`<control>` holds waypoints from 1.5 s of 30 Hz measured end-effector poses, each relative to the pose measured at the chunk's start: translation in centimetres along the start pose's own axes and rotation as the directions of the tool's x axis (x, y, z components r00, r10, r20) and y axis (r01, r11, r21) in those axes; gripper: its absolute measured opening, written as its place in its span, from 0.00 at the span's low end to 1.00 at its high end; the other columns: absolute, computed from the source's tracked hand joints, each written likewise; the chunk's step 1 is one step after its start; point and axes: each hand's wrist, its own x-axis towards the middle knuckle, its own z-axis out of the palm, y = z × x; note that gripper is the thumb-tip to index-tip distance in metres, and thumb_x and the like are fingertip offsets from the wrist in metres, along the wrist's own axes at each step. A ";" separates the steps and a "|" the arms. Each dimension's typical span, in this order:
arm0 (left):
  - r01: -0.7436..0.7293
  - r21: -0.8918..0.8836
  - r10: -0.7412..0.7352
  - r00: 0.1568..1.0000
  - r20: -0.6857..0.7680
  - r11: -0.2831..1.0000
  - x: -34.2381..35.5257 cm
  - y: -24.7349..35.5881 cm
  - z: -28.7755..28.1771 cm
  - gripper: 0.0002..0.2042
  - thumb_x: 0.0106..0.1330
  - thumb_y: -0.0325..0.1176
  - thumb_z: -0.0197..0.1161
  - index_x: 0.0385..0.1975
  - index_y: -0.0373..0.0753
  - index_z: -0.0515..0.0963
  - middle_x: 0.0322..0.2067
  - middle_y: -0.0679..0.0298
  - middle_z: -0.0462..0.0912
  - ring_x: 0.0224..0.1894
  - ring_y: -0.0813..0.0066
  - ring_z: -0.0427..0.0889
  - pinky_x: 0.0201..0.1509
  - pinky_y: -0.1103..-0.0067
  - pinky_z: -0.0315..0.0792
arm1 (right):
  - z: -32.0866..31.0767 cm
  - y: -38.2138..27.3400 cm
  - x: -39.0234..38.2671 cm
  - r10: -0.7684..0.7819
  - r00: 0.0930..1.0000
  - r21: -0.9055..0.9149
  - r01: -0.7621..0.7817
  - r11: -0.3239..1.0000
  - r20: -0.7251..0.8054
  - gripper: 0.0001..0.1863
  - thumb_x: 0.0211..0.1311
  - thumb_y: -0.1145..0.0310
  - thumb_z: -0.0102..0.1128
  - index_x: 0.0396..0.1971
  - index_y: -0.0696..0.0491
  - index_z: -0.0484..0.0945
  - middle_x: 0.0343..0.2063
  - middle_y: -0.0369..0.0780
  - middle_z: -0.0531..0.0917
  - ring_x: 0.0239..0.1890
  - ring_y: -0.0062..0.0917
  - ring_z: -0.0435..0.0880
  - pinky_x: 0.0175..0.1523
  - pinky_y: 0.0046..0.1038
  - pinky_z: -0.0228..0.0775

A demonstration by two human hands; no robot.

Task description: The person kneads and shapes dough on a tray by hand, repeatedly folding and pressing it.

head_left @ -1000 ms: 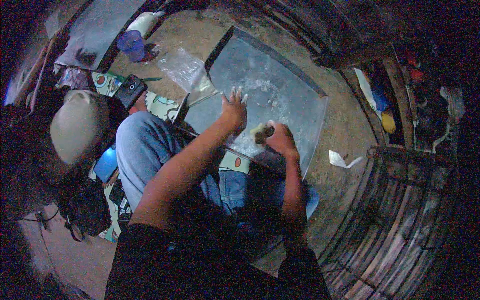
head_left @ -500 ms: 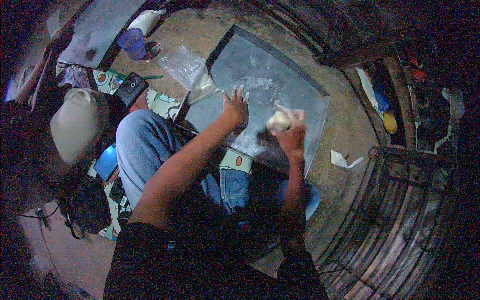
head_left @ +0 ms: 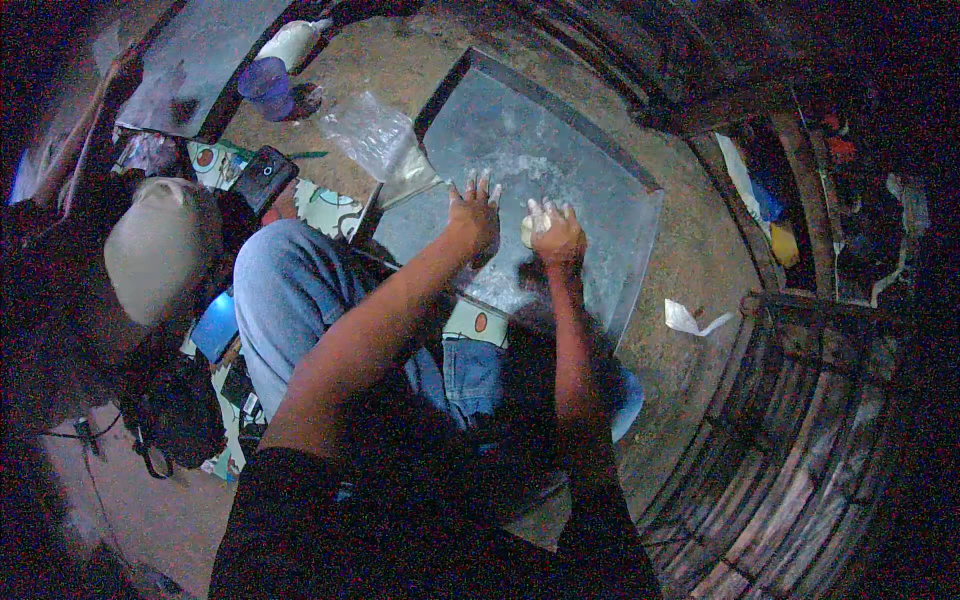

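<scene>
Right hand (head_left: 558, 240) curled round pale lump (head_left: 527, 233), partly hiding it; left hand (head_left: 473, 222) spread wide on gray tray (head_left: 605, 190), palm unseen. Tray's near edge partly blocked.

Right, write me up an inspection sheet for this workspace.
Surface: grey tray with a raised rim, streaked with white powder.
Job's things: pale lump on the tray, partly hidden.
Clutter: clear plastic bag lapping over the tray's left edge; purple cup, dark phone and white scrap outside it.
Hands: left hand flat on the tray, fingers spread; right hand over the lump.
Cables: dark cable at lower left; where it leads is unclear.
Surroundings: brown floor, slatted structure at right; dim edges.
</scene>
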 end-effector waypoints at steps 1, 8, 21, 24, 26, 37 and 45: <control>0.012 0.006 -0.012 1.000 0.017 1.000 -0.1 0.0 -0.3 0.46 0.53 0.46 0.64 0.69 0.37 0.45 0.70 0.47 0.37 0.72 0.48 0.38 0.66 0.42 0.39 | -1.1 -0.3 -0.2 -0.039 0.996 -0.032 0.037 0.999 -0.082 0.22 0.57 0.54 0.58 0.44 0.55 0.78 0.46 0.52 0.78 0.42 0.48 0.81 0.47 0.44 0.73; 0.071 -0.017 -0.072 0.995 -0.067 0.997 0.9 0.6 1.4 0.38 0.60 0.46 0.53 0.69 0.40 0.47 0.71 0.51 0.38 0.72 0.48 0.38 0.66 0.42 0.37 | -3.8 -1.7 -0.5 -0.206 0.961 -0.133 0.183 0.974 -0.183 0.19 0.55 0.61 0.57 0.45 0.54 0.78 0.38 0.43 0.82 0.47 0.38 0.79 0.46 0.41 0.75; 0.015 -0.053 -0.019 0.997 -0.079 0.998 1.0 -0.8 1.8 0.32 0.65 0.40 0.48 0.69 0.40 0.48 0.71 0.52 0.40 0.71 0.47 0.41 0.65 0.40 0.39 | -6.8 -2.1 0.2 -0.045 0.987 0.033 0.051 0.998 -0.154 0.12 0.54 0.63 0.55 0.34 0.55 0.78 0.32 0.43 0.80 0.40 0.35 0.79 0.49 0.39 0.72; 0.034 -0.026 -0.035 0.998 -0.053 0.999 1.0 -0.2 1.4 0.31 0.66 0.41 0.47 0.69 0.41 0.49 0.70 0.52 0.40 0.72 0.49 0.41 0.65 0.40 0.40 | -7.0 -2.0 -0.1 -0.172 0.963 -0.045 0.166 0.985 -0.205 0.10 0.52 0.69 0.56 0.33 0.56 0.77 0.31 0.43 0.79 0.37 0.36 0.79 0.42 0.39 0.73; 0.018 -0.006 -0.019 0.998 -0.052 1.000 1.1 0.3 1.0 0.30 0.67 0.41 0.45 0.69 0.42 0.49 0.70 0.52 0.41 0.72 0.50 0.42 0.65 0.41 0.40 | -1.2 0.5 -0.7 -0.427 0.904 -0.325 0.412 0.851 0.029 0.09 0.54 0.72 0.54 0.35 0.58 0.78 0.32 0.43 0.78 0.39 0.39 0.78 0.44 0.39 0.73; -0.018 -0.033 0.013 0.989 -0.146 0.999 1.5 -1.8 3.4 0.30 0.66 0.42 0.45 0.69 0.46 0.50 0.70 0.52 0.40 0.72 0.48 0.41 0.64 0.39 0.42 | 1.1 0.8 -0.3 0.252 0.964 0.366 -0.266 0.892 0.087 0.19 0.54 0.57 0.60 0.40 0.56 0.78 0.39 0.45 0.80 0.45 0.38 0.78 0.49 0.36 0.71; -0.025 0.028 0.027 0.998 -0.060 0.999 1.4 -1.9 2.0 0.30 0.65 0.44 0.48 0.67 0.44 0.54 0.70 0.50 0.41 0.71 0.47 0.43 0.65 0.43 0.45 | -1.2 3.1 -1.0 0.499 0.553 0.725 -0.326 -0.607 0.667 0.22 0.56 0.52 0.56 0.49 0.47 0.73 0.48 0.39 0.76 0.51 0.35 0.75 0.49 0.41 0.70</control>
